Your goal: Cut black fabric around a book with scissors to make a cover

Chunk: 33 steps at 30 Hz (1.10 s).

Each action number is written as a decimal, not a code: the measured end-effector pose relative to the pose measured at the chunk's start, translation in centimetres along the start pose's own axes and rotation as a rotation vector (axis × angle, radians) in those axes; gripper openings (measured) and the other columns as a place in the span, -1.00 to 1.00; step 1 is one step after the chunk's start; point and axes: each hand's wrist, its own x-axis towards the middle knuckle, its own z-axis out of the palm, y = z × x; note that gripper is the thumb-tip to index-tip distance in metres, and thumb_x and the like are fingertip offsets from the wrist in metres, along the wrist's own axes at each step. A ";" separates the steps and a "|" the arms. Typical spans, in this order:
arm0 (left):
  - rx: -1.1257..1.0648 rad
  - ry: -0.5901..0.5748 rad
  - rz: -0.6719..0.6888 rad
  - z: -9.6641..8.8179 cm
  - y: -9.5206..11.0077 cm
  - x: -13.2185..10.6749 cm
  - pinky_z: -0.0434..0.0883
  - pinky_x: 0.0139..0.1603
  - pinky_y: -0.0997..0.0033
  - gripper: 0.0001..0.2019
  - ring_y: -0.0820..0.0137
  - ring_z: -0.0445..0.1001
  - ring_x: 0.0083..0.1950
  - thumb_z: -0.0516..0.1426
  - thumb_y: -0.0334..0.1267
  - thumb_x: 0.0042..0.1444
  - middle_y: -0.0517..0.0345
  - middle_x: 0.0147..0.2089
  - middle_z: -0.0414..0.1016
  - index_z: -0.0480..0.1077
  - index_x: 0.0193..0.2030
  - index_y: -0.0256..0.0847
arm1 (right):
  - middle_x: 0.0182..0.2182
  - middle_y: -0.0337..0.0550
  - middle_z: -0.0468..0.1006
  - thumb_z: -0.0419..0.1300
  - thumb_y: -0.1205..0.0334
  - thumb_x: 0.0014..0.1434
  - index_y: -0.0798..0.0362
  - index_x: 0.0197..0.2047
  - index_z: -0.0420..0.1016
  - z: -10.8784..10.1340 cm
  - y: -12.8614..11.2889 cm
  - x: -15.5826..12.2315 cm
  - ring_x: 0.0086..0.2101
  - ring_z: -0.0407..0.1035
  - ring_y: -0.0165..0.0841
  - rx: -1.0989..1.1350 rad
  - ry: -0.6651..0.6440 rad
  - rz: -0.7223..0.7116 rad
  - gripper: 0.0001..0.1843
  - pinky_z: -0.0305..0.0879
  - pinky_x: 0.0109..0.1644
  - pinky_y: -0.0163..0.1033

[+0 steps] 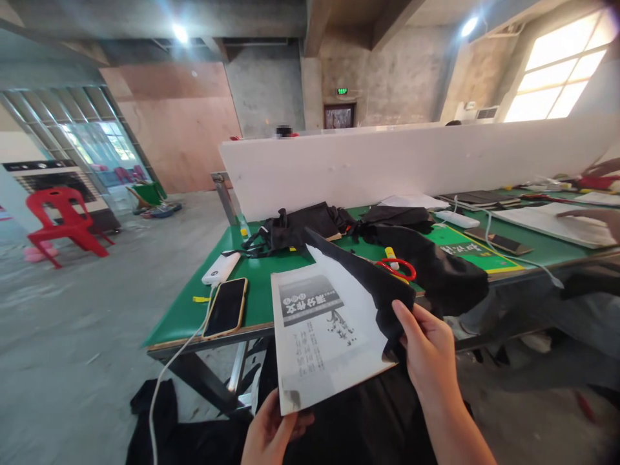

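A white book (329, 336) with printed Chinese characters is held tilted over my lap, at the near edge of the green table. My left hand (274, 429) grips its lower left corner, thumb on top and fingers underneath. With thumb and fingers closed, my right hand (429, 342) pinches a piece of black cloth (387, 287) that lies over the book's right side. The cloth's edge is uneven and runs up to a point beyond the book's top. Just past it on the table are red-handled scissors (407, 268) and a glue stick (391, 257).
On the green table (194, 300) lie a phone (226, 307), a white power bank (221, 268) with a cable, black cloth scraps (300, 226) and a green book (475, 248). A white partition (387, 165) stands behind. At right, another person's hand (598, 219) rests on an open book.
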 end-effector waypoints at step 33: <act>-0.437 -0.171 -0.231 -1.1 -1.5 1.1 0.44 -0.34 0.34 -0.53 0.21 0.53 -0.23 0.28 0.03 -0.21 0.02 -0.23 0.56 0.43 -0.17 -0.18 | -0.39 -0.23 0.48 0.28 0.10 0.00 -0.01 -0.05 0.39 5.2 2.5 -7.8 -0.33 0.35 -0.32 -0.557 -0.747 -0.906 -0.57 0.21 -0.05 -0.13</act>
